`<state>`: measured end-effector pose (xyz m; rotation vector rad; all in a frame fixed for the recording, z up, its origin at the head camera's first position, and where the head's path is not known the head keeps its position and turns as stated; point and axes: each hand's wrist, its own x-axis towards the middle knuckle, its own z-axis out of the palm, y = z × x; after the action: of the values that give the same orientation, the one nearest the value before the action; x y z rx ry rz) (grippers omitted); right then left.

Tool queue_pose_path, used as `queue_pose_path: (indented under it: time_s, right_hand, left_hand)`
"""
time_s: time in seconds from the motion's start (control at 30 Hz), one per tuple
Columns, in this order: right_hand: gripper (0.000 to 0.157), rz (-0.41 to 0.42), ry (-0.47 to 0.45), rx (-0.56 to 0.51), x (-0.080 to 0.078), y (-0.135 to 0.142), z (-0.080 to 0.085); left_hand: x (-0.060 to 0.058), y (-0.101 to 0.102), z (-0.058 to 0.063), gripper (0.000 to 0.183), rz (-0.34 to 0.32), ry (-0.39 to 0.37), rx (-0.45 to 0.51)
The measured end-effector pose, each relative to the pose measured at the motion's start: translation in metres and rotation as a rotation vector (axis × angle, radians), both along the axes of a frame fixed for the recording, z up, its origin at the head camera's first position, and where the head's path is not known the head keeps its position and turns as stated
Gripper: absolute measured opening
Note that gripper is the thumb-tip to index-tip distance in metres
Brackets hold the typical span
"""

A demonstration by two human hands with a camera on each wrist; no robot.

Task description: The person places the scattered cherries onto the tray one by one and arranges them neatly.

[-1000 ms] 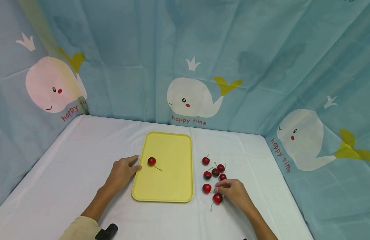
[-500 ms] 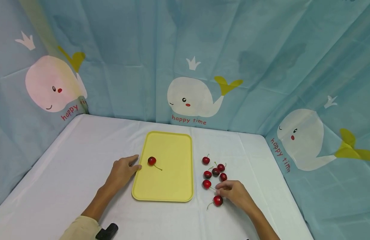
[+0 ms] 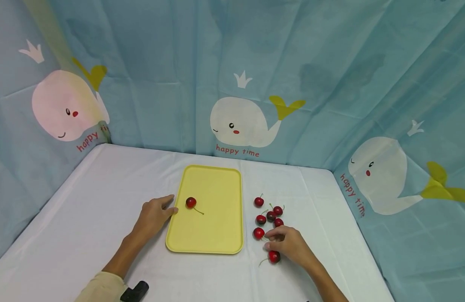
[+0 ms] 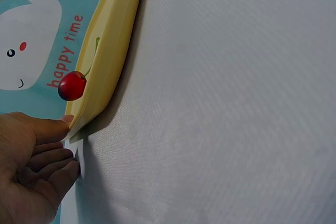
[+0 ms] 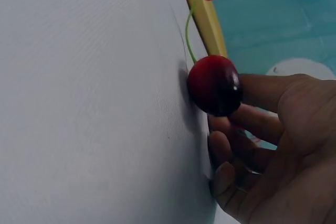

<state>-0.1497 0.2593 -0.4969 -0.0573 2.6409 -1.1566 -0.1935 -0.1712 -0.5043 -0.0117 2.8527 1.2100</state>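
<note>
On the yellow tray (image 3: 209, 235) lies one red cherry with a green stem (image 3: 191, 203). My left hand (image 3: 153, 216) is at the tray's left edge, its thumb on the rim and its other fingers low beside it. My right hand (image 3: 290, 245) is among the loose cherries, thumb and index finger apart. The index fingertip is right by a bright red cherry (image 3: 258, 233) and its stem. Just below the thumb sits a dark red cherry (image 3: 274, 257); in the right wrist view this larger-looking cherry (image 5: 214, 85) hides the thumb's tip.
Several more cherries lie clustered beyond my right hand, among them a far one (image 3: 258, 202) and a dark one (image 3: 271, 216). A white cloth (image 3: 104, 201) covers the table. Blue whale-print curtains (image 3: 149, 105) stand around its back and sides.
My right hand's thumb and index finger have spread apart, and the hand has shifted slightly left. The nearest cherry has moved a little toward me; the bright red one has moved slightly away. My left hand stays put.
</note>
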Motion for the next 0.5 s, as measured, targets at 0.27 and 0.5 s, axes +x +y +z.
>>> queue_pose_path:
  time_s: [0.27, 0.5]
  right_hand:
    - [0.01, 0.016, 0.043, 0.057, 0.0015, -0.0037, -0.0002]
    - [0.007, -0.001, 0.058, 0.082, 0.003, -0.0042, -0.0015]
  left_hand:
    - [0.001, 0.0003, 0.0003, 0.058, 0.002, -0.003, 0.0]
    - [0.0009, -0.0005, 0.0007, 0.059, -0.003, -0.003, 0.009]
